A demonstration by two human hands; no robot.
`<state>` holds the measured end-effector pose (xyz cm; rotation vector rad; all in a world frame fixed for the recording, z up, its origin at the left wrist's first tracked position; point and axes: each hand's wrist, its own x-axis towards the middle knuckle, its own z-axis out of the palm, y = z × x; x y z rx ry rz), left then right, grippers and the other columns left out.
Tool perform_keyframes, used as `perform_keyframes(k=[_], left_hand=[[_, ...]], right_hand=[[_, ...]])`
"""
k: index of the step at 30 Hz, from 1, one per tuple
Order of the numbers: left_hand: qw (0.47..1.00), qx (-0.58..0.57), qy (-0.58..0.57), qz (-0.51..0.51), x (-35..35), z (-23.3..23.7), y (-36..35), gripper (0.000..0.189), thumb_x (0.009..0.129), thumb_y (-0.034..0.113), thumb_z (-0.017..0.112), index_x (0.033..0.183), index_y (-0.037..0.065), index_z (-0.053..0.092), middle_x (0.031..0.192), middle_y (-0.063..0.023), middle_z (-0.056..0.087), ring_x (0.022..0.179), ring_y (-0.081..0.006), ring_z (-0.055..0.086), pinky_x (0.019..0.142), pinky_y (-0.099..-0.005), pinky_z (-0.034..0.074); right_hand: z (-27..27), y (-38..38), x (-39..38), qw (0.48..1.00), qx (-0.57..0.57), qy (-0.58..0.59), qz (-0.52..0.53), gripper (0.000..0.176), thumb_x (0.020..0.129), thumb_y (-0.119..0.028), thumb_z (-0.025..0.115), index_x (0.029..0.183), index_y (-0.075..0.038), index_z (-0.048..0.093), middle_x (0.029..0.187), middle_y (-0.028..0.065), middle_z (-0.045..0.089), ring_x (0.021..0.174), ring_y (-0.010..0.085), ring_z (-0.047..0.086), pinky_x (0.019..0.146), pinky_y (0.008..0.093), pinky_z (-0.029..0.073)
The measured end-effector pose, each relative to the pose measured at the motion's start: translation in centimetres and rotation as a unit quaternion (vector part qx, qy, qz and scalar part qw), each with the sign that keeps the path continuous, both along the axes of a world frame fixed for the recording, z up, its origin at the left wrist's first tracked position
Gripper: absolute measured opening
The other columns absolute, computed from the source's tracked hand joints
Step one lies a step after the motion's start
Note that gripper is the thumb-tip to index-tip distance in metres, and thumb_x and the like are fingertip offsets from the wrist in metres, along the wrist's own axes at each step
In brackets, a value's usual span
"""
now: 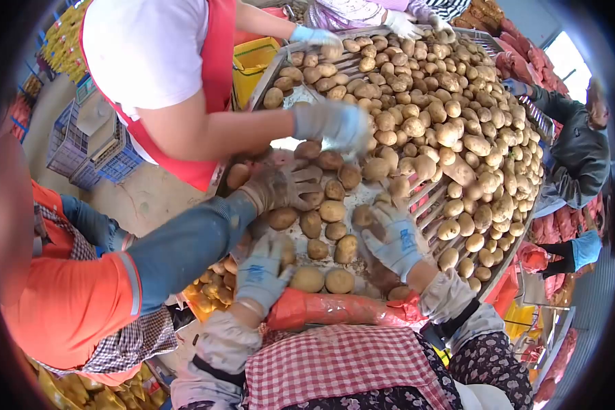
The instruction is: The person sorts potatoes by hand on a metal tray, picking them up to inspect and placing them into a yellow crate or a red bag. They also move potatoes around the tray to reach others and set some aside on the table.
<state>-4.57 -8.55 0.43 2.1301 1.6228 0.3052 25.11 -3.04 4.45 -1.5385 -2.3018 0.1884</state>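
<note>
My left hand [261,270], in a blue-and-white work glove, is at the left edge of the metal sorting table [324,279]. Its fingers are stretched out beside a partly hidden potato [288,250]; a firm grip on it does not show. On the right, my right hand [396,240], gloved alike, spreads its fingers over the slatted edge, close to a potato [363,216]. Between my hands lie several loose potatoes, among them one large potato [346,249]. Two more potatoes [307,279] rest near a red plastic-covered edge [342,309] in front of me.
A co-worker's dirty gloved hand [283,186] reaches in from the left, and another's blurred glove [331,125] is above it. A big potato heap [451,116] covers the slats. More people work at the far side and right. A yellow crate [254,65] and blue crates [118,160] stand left.
</note>
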Motion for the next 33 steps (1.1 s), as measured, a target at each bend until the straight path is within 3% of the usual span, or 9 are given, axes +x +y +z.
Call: perform_keyframes(k=[5,8,11,14,16,19,23,25,33], left_hand=[[0.992,-0.041,-0.016,0.121,-1.7,0.7,-2.5,0.063,0.084,0.038,0.059,0.136,0.004,0.046,0.133,-0.0214,0.05,0.123,-0.0376,0.048,0.107,-0.0451,0.034],[0.99,0.124,-0.024,-0.063,1.4,1.1,-0.9,0.058,0.084,0.036,0.06,0.132,0.005,0.051,0.139,-0.0202,0.045,0.127,-0.0368,0.043,0.106,-0.0472,0.035],[0.996,0.066,0.05,-0.034,1.0,-0.4,0.1,0.058,0.083,0.038,0.062,0.132,0.007,0.052,0.141,-0.0195,0.042,0.128,-0.0367,0.041,0.106,-0.0467,0.035],[0.989,0.095,0.105,-0.041,-0.4,-0.6,-0.5,0.06,0.081,0.045,0.063,0.13,0.012,0.054,0.128,-0.0129,0.053,0.116,-0.0329,0.05,0.093,-0.0478,0.041],[0.994,0.08,0.066,-0.042,-0.1,-0.3,-0.6,0.054,0.082,0.046,0.062,0.126,0.014,0.057,0.119,-0.0115,0.059,0.11,-0.0304,0.053,0.087,-0.0464,0.042],[0.999,0.026,-0.017,-0.033,1.7,-2.1,-0.1,0.054,0.086,0.043,0.059,0.128,0.009,0.055,0.118,-0.0183,0.059,0.111,-0.0365,0.053,0.094,-0.048,0.041],[0.981,-0.173,0.083,-0.025,4.1,-0.1,3.9,0.052,0.084,0.044,0.06,0.121,0.007,0.057,0.113,-0.0197,0.061,0.104,-0.0364,0.059,0.087,-0.0466,0.047],[0.986,-0.146,0.07,-0.039,4.1,-0.7,4.2,0.051,0.083,0.043,0.06,0.119,0.007,0.057,0.112,-0.0199,0.062,0.102,-0.0358,0.061,0.086,-0.0462,0.048],[0.985,-0.113,0.058,0.113,0.0,-1.4,3.5,0.042,0.081,0.039,0.058,0.107,0.006,0.061,0.088,-0.0182,0.066,0.08,-0.0378,0.064,0.075,-0.0481,0.05]], right_hand=[[-0.9,0.1,-5.9,0.993,-0.07,-0.068,0.069,0.039,0.082,-0.027,0.065,0.117,-0.01,0.058,0.109,0.0122,0.062,0.102,0.0327,0.058,0.085,0.0418,0.048],[-4.4,0.9,-9.7,0.958,-0.111,-0.255,0.063,0.039,0.082,-0.027,0.064,0.118,-0.011,0.058,0.103,0.0114,0.065,0.099,0.0336,0.06,0.081,0.0413,0.049],[-5.4,0.6,-10.3,0.95,-0.104,-0.291,0.04,0.041,0.083,-0.028,0.064,0.119,-0.011,0.058,0.097,0.0114,0.068,0.094,0.0326,0.064,0.078,0.0426,0.05],[-4.1,0.6,-5.1,0.984,-0.107,0.107,0.098,0.033,0.086,-0.031,0.063,0.108,-0.007,0.063,0.088,0.0115,0.068,0.082,0.0274,0.066,0.064,0.0422,0.052],[-2.2,0.3,-1.9,0.82,-0.335,0.432,-0.169,0.034,0.088,-0.035,0.063,0.107,-0.007,0.062,0.087,0.0065,0.066,0.075,0.0169,0.064,0.064,0.032,0.051],[-0.8,1.0,4.4,0.699,-0.292,0.62,-0.205,0.027,0.089,-0.027,0.061,0.104,-0.005,0.062,0.081,0.0042,0.063,0.066,0.0121,0.058,0.061,0.026,0.05],[0.9,-0.5,1.8,0.836,-0.354,0.242,-0.342,0.027,0.092,-0.029,0.054,0.108,-0.009,0.061,0.091,0.0166,0.066,0.079,0.0225,0.066,0.069,0.036,0.054],[-5.0,-2.9,-1.1,0.939,-0.305,-0.021,-0.155,0.03,0.093,-0.033,0.051,0.11,-0.011,0.061,0.097,0.0218,0.066,0.088,0.0347,0.066,0.078,0.0428,0.053],[0.6,1.0,-4.2,0.974,-0.207,0.003,-0.09,0.043,0.09,-0.043,0.054,0.114,-0.009,0.058,0.101,0.02,0.067,0.094,0.0364,0.065,0.081,0.0443,0.051]])
